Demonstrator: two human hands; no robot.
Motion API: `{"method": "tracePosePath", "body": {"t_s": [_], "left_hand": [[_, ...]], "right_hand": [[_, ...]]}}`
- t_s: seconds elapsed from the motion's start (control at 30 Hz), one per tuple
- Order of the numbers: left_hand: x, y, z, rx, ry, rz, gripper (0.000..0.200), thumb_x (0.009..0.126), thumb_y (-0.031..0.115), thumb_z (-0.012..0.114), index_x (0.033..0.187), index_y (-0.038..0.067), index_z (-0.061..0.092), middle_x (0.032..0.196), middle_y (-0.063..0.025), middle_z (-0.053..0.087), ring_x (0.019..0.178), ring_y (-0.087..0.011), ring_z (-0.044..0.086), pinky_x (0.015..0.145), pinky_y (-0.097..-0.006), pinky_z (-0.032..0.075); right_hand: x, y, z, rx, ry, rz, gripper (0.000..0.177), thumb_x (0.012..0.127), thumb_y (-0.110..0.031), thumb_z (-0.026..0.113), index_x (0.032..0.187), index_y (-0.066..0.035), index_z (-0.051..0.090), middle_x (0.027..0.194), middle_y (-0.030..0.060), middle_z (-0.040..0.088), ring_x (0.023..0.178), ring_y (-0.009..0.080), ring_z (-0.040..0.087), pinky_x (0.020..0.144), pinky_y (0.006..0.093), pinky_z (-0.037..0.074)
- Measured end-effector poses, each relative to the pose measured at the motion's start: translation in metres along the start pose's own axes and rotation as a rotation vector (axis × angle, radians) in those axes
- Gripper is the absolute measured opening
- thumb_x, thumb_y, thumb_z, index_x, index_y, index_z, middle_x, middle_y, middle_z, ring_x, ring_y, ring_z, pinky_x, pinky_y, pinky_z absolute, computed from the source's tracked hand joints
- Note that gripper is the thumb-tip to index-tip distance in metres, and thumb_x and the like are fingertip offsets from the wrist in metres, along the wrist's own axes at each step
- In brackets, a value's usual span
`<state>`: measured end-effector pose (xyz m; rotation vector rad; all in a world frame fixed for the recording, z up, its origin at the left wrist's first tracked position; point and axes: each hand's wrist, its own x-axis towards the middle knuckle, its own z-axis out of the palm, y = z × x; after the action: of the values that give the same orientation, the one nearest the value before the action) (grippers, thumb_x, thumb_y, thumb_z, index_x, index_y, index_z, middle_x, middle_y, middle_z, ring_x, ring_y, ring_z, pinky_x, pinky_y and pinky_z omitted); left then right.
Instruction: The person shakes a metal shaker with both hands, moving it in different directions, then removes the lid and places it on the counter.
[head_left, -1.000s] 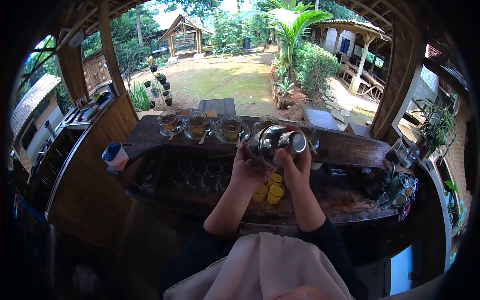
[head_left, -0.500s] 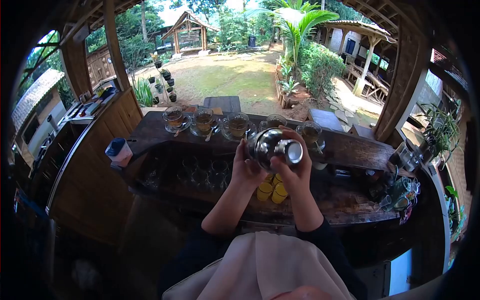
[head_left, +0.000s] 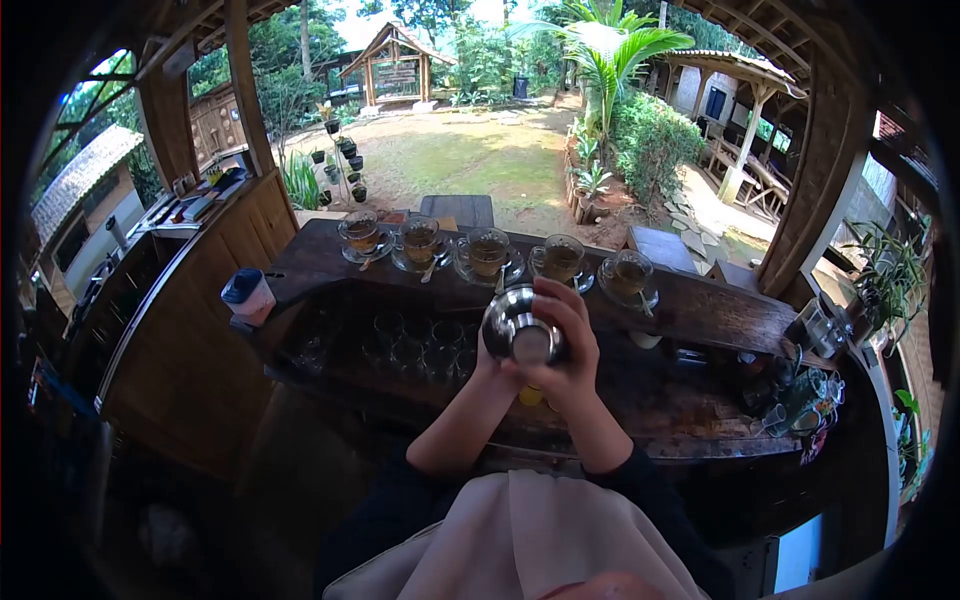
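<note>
A shiny metal cocktail shaker (head_left: pixel 507 328) is held in front of me above the counter, its cap end pointing toward my body. My right hand (head_left: pixel 572 352) is wrapped around its right side, fingers over the top. My left hand (head_left: pixel 492 374) grips it from the left and below, with most of its fingers hidden behind the metal. Beyond the shaker, several glass cups of brownish drink, such as the glass cup (head_left: pixel 487 254), stand on saucers with spoons along the raised ledge. A yellow-filled glass (head_left: pixel 530 396) shows partly beneath my hands.
Several empty-looking glasses (head_left: pixel 408 355) stand on the dark lower counter at left. A dark-lidded container (head_left: pixel 248 296) sits at the ledge's left end. Glassware and jars (head_left: pixel 805 400) crowd the right end, near a potted plant (head_left: pixel 885 280). A wooden cabinet (head_left: pixel 190 340) stands at left.
The shaker has come down and slightly left, and its cap now faces me more directly. Both hands moved with it and now cover most of the yellow-filled glasses. The view has shifted slightly.
</note>
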<state>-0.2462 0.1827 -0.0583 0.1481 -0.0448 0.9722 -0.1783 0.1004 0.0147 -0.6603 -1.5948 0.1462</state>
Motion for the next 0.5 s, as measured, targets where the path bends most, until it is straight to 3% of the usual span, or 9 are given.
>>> {"method": "tracePosePath", "body": {"t_s": [0.03, 0.1, 0.17, 0.23, 0.27, 0.33, 0.37, 0.43, 0.5], "left_hand": [[-0.012, 0.003, 0.01, -0.367, -0.384, -0.208, 0.054, 0.092, 0.049, 0.037, 0.118, 0.004, 0.052, 0.114, -0.015, 0.058, 0.1, -0.0291, 0.06, 0.086, -0.0422, 0.051], [-0.031, 0.014, 0.057, -0.062, -0.362, -0.342, 0.063, 0.091, 0.055, 0.038, 0.123, 0.002, 0.048, 0.117, -0.0185, 0.056, 0.098, -0.0346, 0.06, 0.084, -0.0464, 0.051], [-0.032, 0.007, 0.067, -0.055, -0.847, -0.31, 0.078, 0.086, 0.066, 0.038, 0.133, 0.003, 0.037, 0.131, -0.0223, 0.042, 0.1, -0.0429, 0.057, 0.083, -0.0531, 0.05], [-0.033, -0.002, 0.066, -0.084, -0.971, -0.202, 0.08, 0.085, 0.067, 0.04, 0.133, 0.003, 0.036, 0.129, -0.0225, 0.041, 0.105, -0.0434, 0.054, 0.085, -0.0531, 0.049], [-0.028, 0.0, 0.054, -0.088, -0.857, -0.242, 0.078, 0.085, 0.065, 0.042, 0.133, 0.003, 0.037, 0.126, -0.0212, 0.044, 0.106, -0.0411, 0.054, 0.086, -0.0516, 0.049], [-0.012, 0.009, 0.019, -0.143, -0.524, -0.354, 0.068, 0.088, 0.061, 0.04, 0.127, 0.005, 0.044, 0.115, -0.0163, 0.054, 0.106, -0.0337, 0.056, 0.088, -0.0444, 0.049], [-0.008, 0.006, 0.01, -0.142, -0.521, -0.36, 0.068, 0.088, 0.061, 0.04, 0.127, 0.005, 0.044, 0.115, -0.0163, 0.054, 0.106, -0.0337, 0.056, 0.088, -0.0444, 0.049], [-0.001, -0.009, 0.0, -0.037, 0.023, -0.018, 0.056, 0.092, 0.054, 0.034, 0.116, 0.008, 0.054, 0.105, -0.0116, 0.062, 0.095, -0.0272, 0.062, 0.084, -0.0415, 0.051], [-0.004, -0.007, 0.017, 0.02, -0.043, -0.188, 0.055, 0.091, 0.053, 0.04, 0.118, 0.007, 0.053, 0.105, -0.0116, 0.062, 0.096, -0.0251, 0.062, 0.082, -0.0389, 0.053]], "right_hand": [[0.0, -0.004, -0.005, -0.011, 0.017, -0.134, 0.052, 0.065, -0.032, 0.078, 0.108, -0.008, 0.062, 0.123, 0.0172, 0.051, 0.112, 0.0367, 0.053, 0.093, 0.0484, 0.04], [-0.009, -0.028, -0.009, 0.024, -0.067, -0.503, 0.034, 0.069, -0.019, 0.075, 0.102, -0.019, 0.065, 0.116, 0.0116, 0.058, 0.112, 0.0294, 0.054, 0.1, 0.0547, 0.032], [-0.01, -0.027, -0.007, 0.032, -0.057, -0.614, 0.034, 0.07, -0.018, 0.073, 0.103, -0.022, 0.065, 0.114, 0.0092, 0.059, 0.112, 0.0286, 0.054, 0.1, 0.0534, 0.032], [-0.009, -0.026, -0.006, 0.039, -0.028, -0.852, 0.036, 0.071, -0.015, 0.071, 0.104, -0.028, 0.063, 0.11, 0.0046, 0.061, 0.112, 0.027, 0.055, 0.1, 0.0508, 0.033], [-0.011, -0.025, -0.006, 0.041, -0.01, -0.967, 0.038, 0.072, -0.014, 0.07, 0.105, -0.031, 0.063, 0.109, 0.0022, 0.062, 0.111, 0.0262, 0.055, 0.1, 0.0495, 0.034], [-0.007, -0.017, -0.028, -0.024, -0.246, -0.483, 0.04, 0.073, -0.014, 0.069, 0.111, -0.023, 0.06, 0.112, 0.0088, 0.06, 0.112, 0.0267, 0.055, 0.1, 0.0518, 0.032], [-0.006, 0.003, -0.022, -0.011, -0.192, -0.24, 0.047, 0.069, -0.018, 0.074, 0.113, -0.012, 0.06, 0.118, 0.0146, 0.056, 0.112, 0.0302, 0.054, 0.099, 0.0524, 0.034], [0.0, 0.007, -0.009, 0.125, 0.116, 0.295, 0.053, 0.063, -0.022, 0.079, 0.109, -0.004, 0.061, 0.122, 0.0192, 0.053, 0.114, 0.0349, 0.052, 0.098, 0.0503, 0.037], [0.009, -0.019, -0.034, 0.097, -0.023, -0.001, 0.054, 0.061, -0.024, 0.081, 0.108, -0.005, 0.062, 0.122, 0.0224, 0.052, 0.114, 0.0352, 0.053, 0.097, 0.0468, 0.04]]}}
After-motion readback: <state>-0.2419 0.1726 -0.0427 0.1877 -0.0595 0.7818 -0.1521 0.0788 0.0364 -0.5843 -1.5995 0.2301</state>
